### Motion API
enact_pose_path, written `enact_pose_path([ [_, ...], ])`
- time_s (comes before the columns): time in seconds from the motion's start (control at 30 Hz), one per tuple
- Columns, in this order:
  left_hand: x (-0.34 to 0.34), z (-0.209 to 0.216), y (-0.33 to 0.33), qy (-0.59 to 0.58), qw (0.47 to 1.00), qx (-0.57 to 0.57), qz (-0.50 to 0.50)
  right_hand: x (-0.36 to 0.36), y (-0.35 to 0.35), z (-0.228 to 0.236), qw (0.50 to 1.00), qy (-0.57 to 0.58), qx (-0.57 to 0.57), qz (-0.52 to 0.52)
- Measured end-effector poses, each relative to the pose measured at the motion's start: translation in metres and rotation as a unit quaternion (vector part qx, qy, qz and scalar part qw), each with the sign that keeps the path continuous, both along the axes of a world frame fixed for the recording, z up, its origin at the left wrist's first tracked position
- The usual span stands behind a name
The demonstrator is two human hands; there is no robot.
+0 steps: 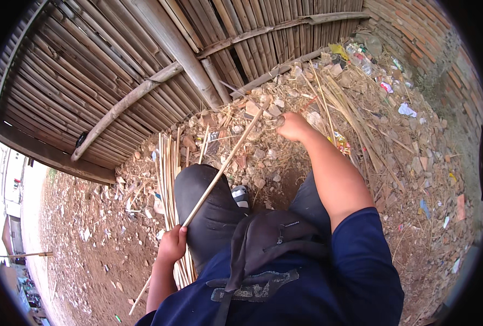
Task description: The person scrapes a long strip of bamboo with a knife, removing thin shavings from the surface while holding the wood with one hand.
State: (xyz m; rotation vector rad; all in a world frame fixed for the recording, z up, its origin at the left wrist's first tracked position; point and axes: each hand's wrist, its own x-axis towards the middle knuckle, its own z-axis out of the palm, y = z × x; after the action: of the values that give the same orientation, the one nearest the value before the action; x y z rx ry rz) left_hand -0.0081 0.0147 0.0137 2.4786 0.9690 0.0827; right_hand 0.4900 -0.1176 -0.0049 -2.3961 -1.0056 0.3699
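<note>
My left hand point(172, 243) is closed around a long pale bamboo strip point(219, 173). The strip slants over my left thigh, its far end up in front of me and its near end low at the left. Ahead and to the right, my right hand point(294, 127) is closed on what looks like a knife point(273, 111). Its narrow grey blade points to the far left and seems to pass by the strip's far end; whether they touch, I cannot tell. A bundle of split bamboo strips point(167, 187) lies beside my left leg.
A bamboo-slat wall point(127, 65) with a thick pole stands ahead, and a brick wall point(415, 38) rises at the right. Stones and litter cover the ground point(94, 244). Dry strips and shavings point(350, 117) lie to the right. A black bag point(279, 239) rests against my front.
</note>
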Motion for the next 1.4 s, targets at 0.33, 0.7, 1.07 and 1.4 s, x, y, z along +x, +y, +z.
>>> enact_pose_path([
  [0.33,0.001,-0.012,-0.009,0.001,1.0,0.028,0.014,-0.04,0.003,0.043,0.973,0.071,-0.145,0.168],
  [0.7,0.008,-0.001,-0.014,0.042,0.998,0.02,0.045,-0.049,-0.004,0.08,0.985,0.04,-0.143,0.086],
  [1.07,-0.004,-0.016,-0.008,-0.019,0.999,0.02,0.041,-0.055,-0.002,0.068,0.971,0.021,-0.046,0.232],
  [1.4,-0.017,-0.008,-0.012,-0.037,0.998,-0.009,0.047,-0.078,-0.019,0.099,0.949,-0.259,-0.066,0.165],
])
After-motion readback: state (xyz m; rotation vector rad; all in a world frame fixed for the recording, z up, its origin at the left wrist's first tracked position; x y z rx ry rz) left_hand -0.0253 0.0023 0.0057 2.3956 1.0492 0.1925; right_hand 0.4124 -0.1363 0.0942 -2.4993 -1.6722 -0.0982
